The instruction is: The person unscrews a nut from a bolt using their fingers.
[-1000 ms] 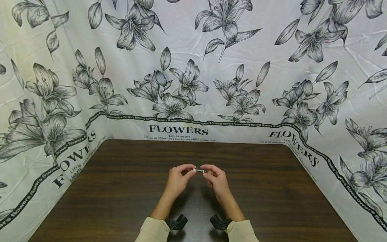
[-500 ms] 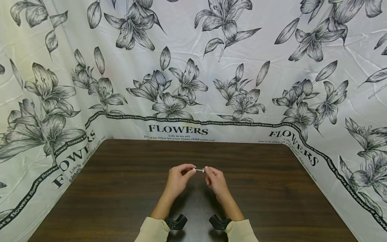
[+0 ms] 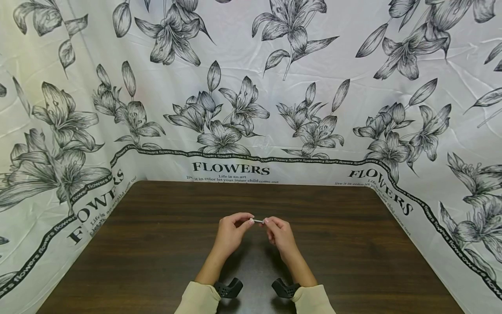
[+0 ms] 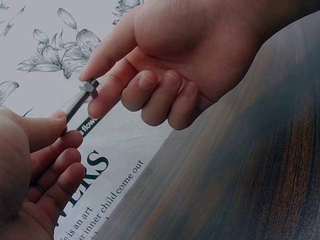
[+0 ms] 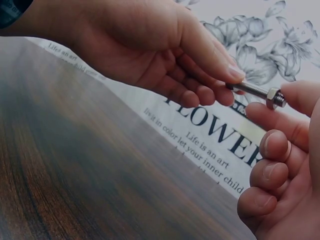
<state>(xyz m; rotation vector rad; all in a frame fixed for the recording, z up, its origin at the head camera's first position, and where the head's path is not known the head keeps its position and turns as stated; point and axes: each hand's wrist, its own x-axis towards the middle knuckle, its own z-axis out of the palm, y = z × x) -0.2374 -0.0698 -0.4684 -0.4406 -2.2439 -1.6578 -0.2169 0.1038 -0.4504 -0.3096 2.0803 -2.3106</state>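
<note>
Above the middle of the dark wooden table [image 3: 157, 244], both hands hold a small threaded metal bolt [image 3: 257, 221] level between them. My left hand [image 3: 249, 220] pinches one end of the bolt [image 4: 72, 107] between thumb and fingers. At the other end, my right hand [image 3: 267, 221] pinches the hex nut [image 4: 89, 86] with thumb and forefinger, its other fingers curled loosely. In the right wrist view the nut [image 5: 275, 97] sits near the bolt's tip, with bare shaft [image 5: 249, 89] running back to the left hand [image 5: 220, 75].
White cloth printed with grey lilies and the word FLOWERS [image 3: 230, 168] walls the table at the back and both sides. Black wrist camera mounts [image 3: 229, 288] sit by the cream sleeves at the near edge.
The right hand's fingertips have closed in slightly toward the left along the bolt. The left hand and the bolt stay in place.
</note>
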